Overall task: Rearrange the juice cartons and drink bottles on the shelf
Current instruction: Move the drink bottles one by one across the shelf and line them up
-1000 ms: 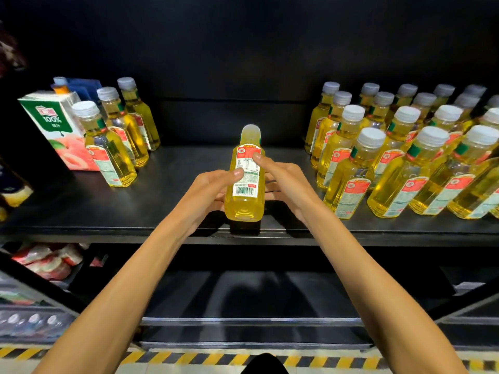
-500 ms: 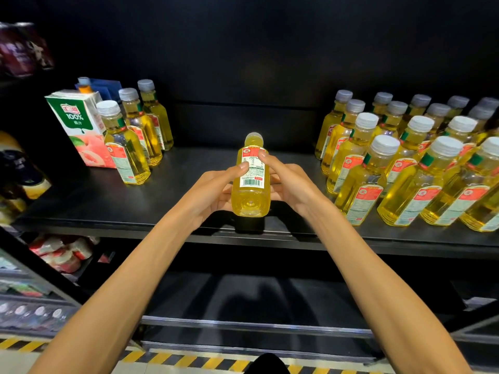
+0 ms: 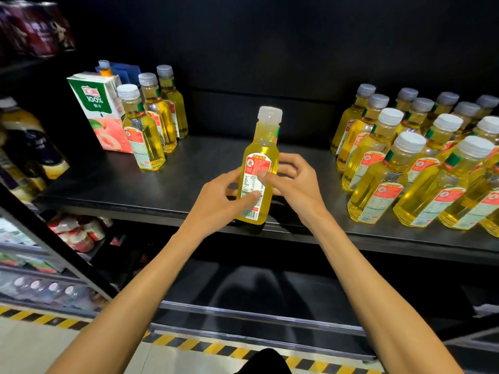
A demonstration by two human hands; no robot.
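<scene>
Fingers [image 3: 287, 161] of both hands curl round the yellow drink bottle [image 3: 261, 147], left hand [image 3: 216, 197] and right hand [image 3: 295, 182] each pressing a thumb on its label. I see it upright at the front edge of the shelf [image 3: 189, 171], between three like bottles [image 3: 144, 136] beside a peach juice carton [image 3: 98, 112] on the left and a cluster of bottles [image 3: 405, 168] on the right.

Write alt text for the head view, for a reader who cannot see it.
A left hand and a right hand hold one yellow drink bottle upright near the front of a dark shelf. A peach juice carton and three matching bottles stand at left; many more bottles crowd the right.
</scene>
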